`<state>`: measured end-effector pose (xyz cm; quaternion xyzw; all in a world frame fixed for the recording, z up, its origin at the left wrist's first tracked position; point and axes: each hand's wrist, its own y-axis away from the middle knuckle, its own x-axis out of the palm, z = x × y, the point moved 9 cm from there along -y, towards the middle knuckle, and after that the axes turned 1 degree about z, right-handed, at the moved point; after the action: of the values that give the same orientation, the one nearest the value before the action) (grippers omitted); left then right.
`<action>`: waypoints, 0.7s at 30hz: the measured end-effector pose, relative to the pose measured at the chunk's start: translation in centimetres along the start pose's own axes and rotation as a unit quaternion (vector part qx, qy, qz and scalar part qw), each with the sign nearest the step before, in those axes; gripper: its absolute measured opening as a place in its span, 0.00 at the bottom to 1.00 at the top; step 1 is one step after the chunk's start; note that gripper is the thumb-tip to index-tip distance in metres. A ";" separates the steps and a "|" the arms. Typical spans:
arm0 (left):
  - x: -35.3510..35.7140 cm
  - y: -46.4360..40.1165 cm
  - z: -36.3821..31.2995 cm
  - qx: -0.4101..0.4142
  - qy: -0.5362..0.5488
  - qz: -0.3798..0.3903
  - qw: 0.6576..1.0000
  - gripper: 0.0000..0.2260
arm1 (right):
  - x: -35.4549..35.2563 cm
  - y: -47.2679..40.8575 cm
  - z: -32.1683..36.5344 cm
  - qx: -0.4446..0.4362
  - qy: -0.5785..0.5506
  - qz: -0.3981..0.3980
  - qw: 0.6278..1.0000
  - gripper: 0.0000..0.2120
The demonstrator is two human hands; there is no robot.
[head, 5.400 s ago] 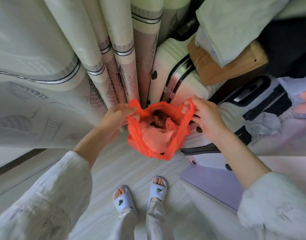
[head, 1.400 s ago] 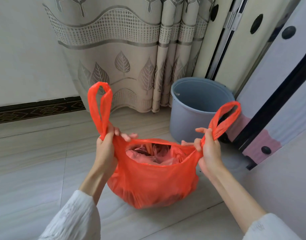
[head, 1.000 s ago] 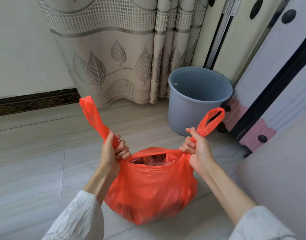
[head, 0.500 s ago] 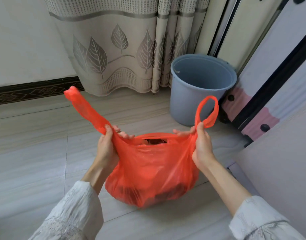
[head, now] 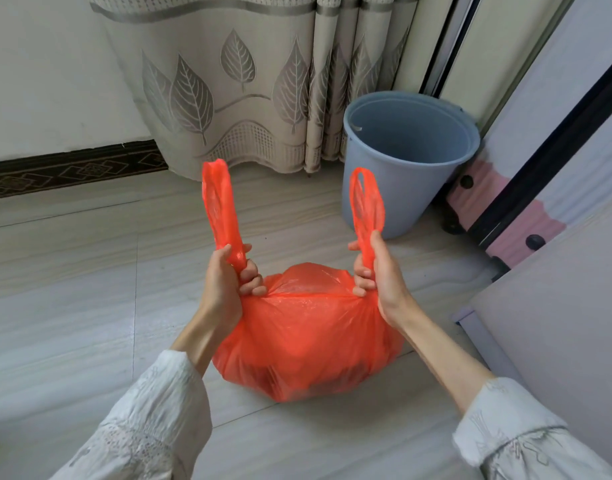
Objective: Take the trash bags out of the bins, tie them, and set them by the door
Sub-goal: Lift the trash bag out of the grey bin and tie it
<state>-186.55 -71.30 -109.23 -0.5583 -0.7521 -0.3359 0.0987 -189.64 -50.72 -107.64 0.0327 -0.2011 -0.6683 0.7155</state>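
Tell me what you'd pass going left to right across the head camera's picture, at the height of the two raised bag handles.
Patterned skirting board → left bag handle, gripped by the left hand → right bag handle, gripped by the right hand → blue bin → pink suitcase.

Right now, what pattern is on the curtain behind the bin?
Grey leaf motifs on beige curtain, above a dotted scalloped border; head view.
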 end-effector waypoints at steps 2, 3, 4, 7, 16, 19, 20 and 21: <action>-0.2 -0.1 0.3 -0.009 -0.004 -0.003 1.000 0.10 | 0.4 0.1 -0.1 -0.001 0.051 0.004 0.999 0.16; -0.2 -0.1 0.4 -0.010 -0.013 0.000 1.000 0.10 | 0.4 0.1 -0.1 -0.005 0.073 0.003 0.997 0.15; 0.0 -0.2 0.6 -0.008 -0.028 0.009 1.000 0.11 | 0.5 0.1 -0.1 -0.009 0.088 0.006 0.996 0.14; 0.8 0.1 0.8 0.012 -0.112 0.047 0.993 0.12 | 0.8 0.0 -0.1 -0.030 0.086 0.017 0.996 0.14; 3.4 1.4 1.2 0.023 -0.263 0.114 0.958 0.14 | 0.4 0.2 -2.5 0.081 0.187 0.008 0.979 0.13; 3.9 2.0 1.5 0.012 -0.330 0.127 0.935 0.15 | 0.9 0.4 -2.8 0.105 0.220 0.036 0.969 0.13; 4.1 2.0 1.5 0.018 -0.376 0.128 0.917 0.16 | 1.3 0.6 -2.6 0.105 0.218 0.054 0.969 0.13; 4.3 2.0 1.5 0.036 -0.431 0.128 0.893 0.16 | 1.7 0.6 -2.4 0.101 0.222 0.074 0.967 0.14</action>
<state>-185.94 -66.75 -107.26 -0.7357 -0.6545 -0.0199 -0.1729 -188.19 -52.85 -109.23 0.2369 -0.1056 -0.5657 0.7828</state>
